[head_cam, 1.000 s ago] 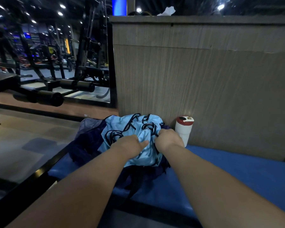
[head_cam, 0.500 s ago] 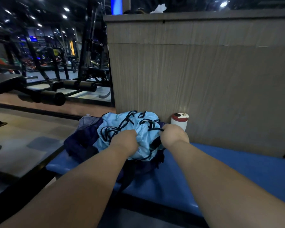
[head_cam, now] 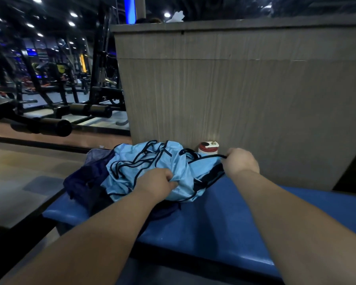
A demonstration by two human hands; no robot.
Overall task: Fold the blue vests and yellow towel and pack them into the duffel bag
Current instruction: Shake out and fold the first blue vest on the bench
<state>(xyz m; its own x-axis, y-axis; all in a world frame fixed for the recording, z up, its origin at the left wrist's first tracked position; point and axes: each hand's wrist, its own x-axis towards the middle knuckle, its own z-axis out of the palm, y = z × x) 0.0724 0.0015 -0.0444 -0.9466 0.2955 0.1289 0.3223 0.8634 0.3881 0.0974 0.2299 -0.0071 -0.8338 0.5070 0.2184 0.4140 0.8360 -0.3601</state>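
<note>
The blue vests (head_cam: 173,161) lie bunched on the desk (head_cam: 214,219) atop the dark duffel bag (head_cam: 84,182), long axis 9 to 3 o'clock. The left grip (head_cam: 158,184) is curled round a fabric fold; the right grip (head_cam: 239,163) pinches their black-trimmed edge at the 3 o'clock end.

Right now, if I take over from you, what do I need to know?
Left hand: grips a bunch of vest cloth.
Right hand: pinches a vest's black trim, drawn out to the right.
Vests: a crumpled heap on the dark bag, on the blue bench. A bottle stands behind them, by the wall.
Towel: not in view.
Done: nothing folded or packed that I can see.
Left: separate and fold each vest, find and fold the towel, pack all into the bag.
</note>
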